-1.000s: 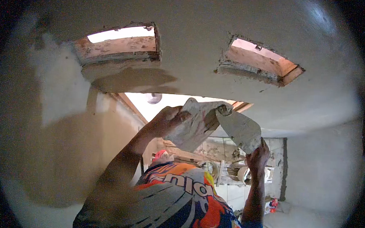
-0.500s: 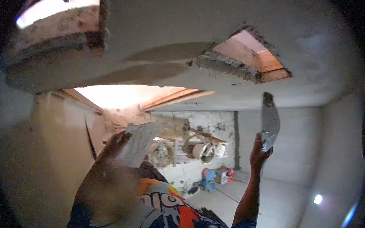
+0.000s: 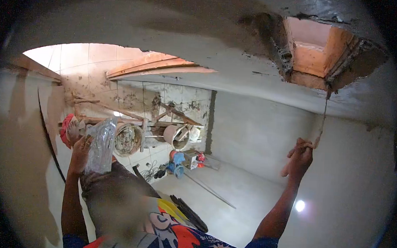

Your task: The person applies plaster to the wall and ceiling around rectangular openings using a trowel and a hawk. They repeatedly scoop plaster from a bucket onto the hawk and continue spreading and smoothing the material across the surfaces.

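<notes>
My right hand [image 3: 299, 159] is raised with its fingers wrapped round a trowel [image 3: 321, 125]. The blade shows edge-on as a thin, mortar-smeared line. Its upper end meets the lower corner of a rough-edged, wood-lined opening [image 3: 310, 60] in the plastered wall; whether it touches cannot be made out. On the other side, my left hand [image 3: 80, 153] grips a shiny, greyish flat plate [image 3: 102, 144] by its edge. Part of the plate's surface is lost in glare.
Behind the plate stand a bucket of mortar [image 3: 129, 139] and a second bucket [image 3: 176, 136] beside wooden planks [image 3: 181, 113]. Blue and red items [image 3: 177, 163] lie on the floor near a long thin rod [image 3: 211, 190]. A larger bright opening [image 3: 95, 59] is at upper left.
The view has shifted, bringing the small opening to the upper right. The trowel has turned from face-on to edge-on, with its end now at the opening's corner. The plate is now held more upright.
</notes>
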Available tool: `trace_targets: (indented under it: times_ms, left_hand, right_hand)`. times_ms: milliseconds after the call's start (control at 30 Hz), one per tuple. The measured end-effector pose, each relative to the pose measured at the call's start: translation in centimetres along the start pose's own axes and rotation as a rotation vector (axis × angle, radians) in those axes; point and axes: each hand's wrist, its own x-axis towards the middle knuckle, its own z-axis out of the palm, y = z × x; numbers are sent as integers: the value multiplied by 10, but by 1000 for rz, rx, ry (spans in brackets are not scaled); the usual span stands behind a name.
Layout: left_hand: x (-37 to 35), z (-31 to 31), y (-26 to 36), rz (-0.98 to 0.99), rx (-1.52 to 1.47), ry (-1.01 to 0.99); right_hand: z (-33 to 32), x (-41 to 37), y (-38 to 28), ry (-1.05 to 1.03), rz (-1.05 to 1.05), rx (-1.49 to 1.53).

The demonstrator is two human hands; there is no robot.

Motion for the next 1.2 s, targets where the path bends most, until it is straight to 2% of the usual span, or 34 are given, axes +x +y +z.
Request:
trace_targets:
  times_ms: [33, 100, 233, 300, 433, 500, 533, 600, 633, 700, 800, 900, 1133, 1200]
  left_hand:
    - [0, 1, -3, -2, -4, -7]
    - [-1, -2, -9, 133, 205, -44]
    - [7, -8, -9, 66, 149, -22]
    - [16, -17, -33, 229, 387, -21]
    - [17, -18, -2, 135, 156, 32]
    - [22, -19, -16, 333, 140, 108]
    - [25, -22, -34, 331, 138, 104]
    - [34, -30, -69, 713, 655, 160]
    - [31, -30, -56, 713, 655, 158]
    - [21, -30, -16, 90, 304, -12]
    - [21, -30, -13, 88, 228, -50]
    - [17, -26, -23, 59, 175, 1]
    - [23, -35, -28, -53, 63, -28]
    - [29, -40, -62, 175, 316, -30]
  right_hand:
    - [-3, 2, -7, -6, 88, 12]
    - [-9, 9, -9, -26, 151, 36]
    - [-11, 10, -38, -22, 328, 140]
    - [-16, 7, -47, -49, 354, 178]
    - [-21, -2, -66, -58, 400, 198]
    - [-18, -11, -72, -62, 384, 239]
    - [-17, -16, -75, -64, 366, 283]
    - [-13, -28, -89, -87, 396, 291]
    - [-14, -32, -92, -111, 425, 301]
    - [-12, -34, -86, -153, 413, 330]
    - [-3, -28, -89, -111, 384, 363]
    - [-6, -16, -90, -174, 423, 360]
    - [-9, -7, -90, -117, 454, 561]
    - [-8, -6, -92, -115, 442, 574]
